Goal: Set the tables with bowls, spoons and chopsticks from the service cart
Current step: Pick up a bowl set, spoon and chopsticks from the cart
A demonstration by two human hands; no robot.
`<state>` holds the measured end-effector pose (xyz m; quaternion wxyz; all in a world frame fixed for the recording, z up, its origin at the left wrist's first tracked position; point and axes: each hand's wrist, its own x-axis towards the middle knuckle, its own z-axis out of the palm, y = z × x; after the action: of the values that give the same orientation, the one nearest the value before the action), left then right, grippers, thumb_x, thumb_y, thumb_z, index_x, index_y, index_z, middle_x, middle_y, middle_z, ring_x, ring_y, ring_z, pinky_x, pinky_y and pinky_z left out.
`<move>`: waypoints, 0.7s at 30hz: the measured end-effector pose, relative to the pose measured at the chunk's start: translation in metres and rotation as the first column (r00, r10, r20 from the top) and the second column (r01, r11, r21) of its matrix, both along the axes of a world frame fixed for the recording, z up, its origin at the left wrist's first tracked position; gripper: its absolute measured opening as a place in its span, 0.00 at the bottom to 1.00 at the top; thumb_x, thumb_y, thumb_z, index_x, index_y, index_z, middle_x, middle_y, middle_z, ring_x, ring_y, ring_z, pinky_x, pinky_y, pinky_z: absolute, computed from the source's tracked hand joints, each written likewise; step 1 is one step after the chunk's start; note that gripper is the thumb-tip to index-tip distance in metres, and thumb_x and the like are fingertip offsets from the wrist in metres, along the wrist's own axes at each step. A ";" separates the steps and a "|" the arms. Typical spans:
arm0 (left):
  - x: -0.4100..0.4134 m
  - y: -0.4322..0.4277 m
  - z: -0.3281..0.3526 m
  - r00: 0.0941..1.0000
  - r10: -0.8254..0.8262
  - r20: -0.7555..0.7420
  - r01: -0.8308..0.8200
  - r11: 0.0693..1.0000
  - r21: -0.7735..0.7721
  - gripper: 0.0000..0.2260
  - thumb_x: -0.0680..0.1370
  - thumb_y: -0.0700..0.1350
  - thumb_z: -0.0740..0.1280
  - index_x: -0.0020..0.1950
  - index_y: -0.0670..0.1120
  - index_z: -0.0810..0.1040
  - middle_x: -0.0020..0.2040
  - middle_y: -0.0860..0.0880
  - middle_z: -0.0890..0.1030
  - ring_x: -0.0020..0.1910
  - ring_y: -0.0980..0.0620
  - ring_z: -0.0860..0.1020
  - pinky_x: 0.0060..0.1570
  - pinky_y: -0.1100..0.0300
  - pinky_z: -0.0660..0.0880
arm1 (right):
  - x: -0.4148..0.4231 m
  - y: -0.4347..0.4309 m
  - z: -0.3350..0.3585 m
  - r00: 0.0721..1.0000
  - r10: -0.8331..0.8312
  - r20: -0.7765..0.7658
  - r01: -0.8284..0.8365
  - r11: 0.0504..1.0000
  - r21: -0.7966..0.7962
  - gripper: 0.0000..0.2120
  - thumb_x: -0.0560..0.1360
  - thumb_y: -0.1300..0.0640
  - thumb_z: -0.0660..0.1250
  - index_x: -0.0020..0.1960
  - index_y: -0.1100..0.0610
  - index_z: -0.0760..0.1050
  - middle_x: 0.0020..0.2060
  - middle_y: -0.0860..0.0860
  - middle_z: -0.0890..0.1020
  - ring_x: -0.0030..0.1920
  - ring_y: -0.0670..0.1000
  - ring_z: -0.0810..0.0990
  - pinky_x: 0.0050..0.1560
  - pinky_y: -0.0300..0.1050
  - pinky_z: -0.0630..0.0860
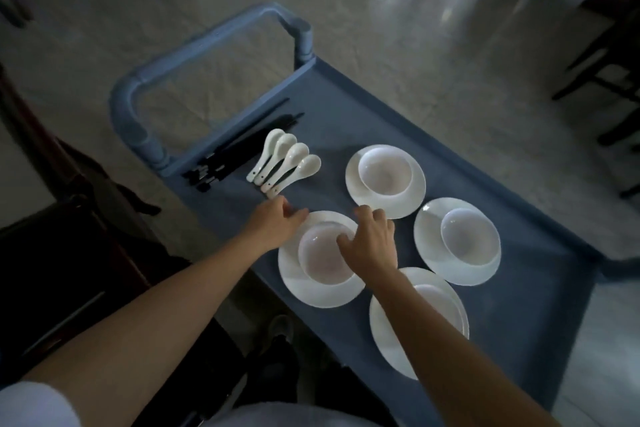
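Four bowl-on-plate sets on the blue service cart (pixel 450 149); both hands flank the nearest plate (pixel 311 291), left hand (pixel 277 224) and right hand (pixel 372 241), grip apart, likely lifting bowl (pixel 322 256) and plate together. Spoons (pixel 284 163), chopsticks (pixel 242 152) just beyond.

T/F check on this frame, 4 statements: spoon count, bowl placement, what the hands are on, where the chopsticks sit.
1. Four white spoons lie on the cart. True.
2. The bowls are stacked in one pile. False: each visible bowl sits on its own plate.
3. Both the left hand and the right hand are at the nearest-left plate with its bowl. True.
4. The chopsticks lie between the plates. False: they lie by the cart handle, beyond the spoons.
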<state>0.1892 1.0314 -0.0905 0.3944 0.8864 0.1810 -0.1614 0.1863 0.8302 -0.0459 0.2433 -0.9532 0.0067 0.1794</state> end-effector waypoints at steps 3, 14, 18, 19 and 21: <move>-0.004 -0.013 -0.007 0.994 -0.062 -0.091 0.060 0.998 -0.026 0.29 0.67 0.72 0.62 0.49 0.47 0.74 0.47 0.52 0.77 0.44 0.54 0.77 0.37 0.59 0.71 | -0.001 0.003 -0.012 0.984 -0.083 -0.161 0.078 0.996 -0.038 0.27 0.73 0.50 0.67 0.70 0.55 0.65 0.64 0.56 0.69 0.65 0.62 0.67 0.63 0.57 0.69; 0.011 -0.002 -0.002 0.976 -0.190 -0.110 0.185 0.981 -0.054 0.16 0.70 0.55 0.73 0.51 0.53 0.73 0.47 0.56 0.76 0.44 0.59 0.75 0.38 0.62 0.71 | 0.018 0.000 -0.031 0.927 -0.152 -0.343 0.194 0.976 0.093 0.28 0.72 0.52 0.71 0.69 0.56 0.67 0.59 0.56 0.77 0.59 0.60 0.77 0.59 0.57 0.77; 0.020 0.006 0.003 0.981 -0.169 -0.095 0.160 0.983 -0.087 0.17 0.66 0.61 0.72 0.50 0.55 0.73 0.46 0.55 0.78 0.44 0.57 0.77 0.40 0.61 0.73 | 0.021 0.005 -0.034 0.897 -0.199 -0.394 0.292 0.937 0.192 0.26 0.70 0.53 0.74 0.63 0.54 0.68 0.55 0.53 0.77 0.53 0.56 0.78 0.48 0.51 0.76; 0.022 0.007 0.005 0.982 -0.166 -0.094 0.157 0.983 -0.094 0.19 0.66 0.63 0.71 0.50 0.54 0.74 0.46 0.55 0.79 0.44 0.58 0.78 0.40 0.62 0.73 | 0.022 0.007 -0.035 0.891 -0.204 -0.406 0.312 0.924 0.219 0.24 0.69 0.54 0.74 0.61 0.54 0.68 0.54 0.53 0.77 0.51 0.55 0.78 0.47 0.50 0.75; 0.028 0.010 0.009 0.984 -0.156 -0.087 0.148 0.985 -0.089 0.24 0.66 0.70 0.68 0.45 0.50 0.76 0.42 0.56 0.80 0.41 0.59 0.78 0.39 0.62 0.73 | 0.022 0.010 -0.037 0.883 -0.208 -0.421 0.341 0.900 0.270 0.22 0.69 0.55 0.74 0.59 0.55 0.68 0.53 0.53 0.78 0.50 0.54 0.78 0.45 0.49 0.75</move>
<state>0.2172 1.0418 -0.0818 0.4083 0.8721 0.1243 -0.2395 0.2087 0.8400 -0.0832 0.4196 -0.8330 0.1600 0.3231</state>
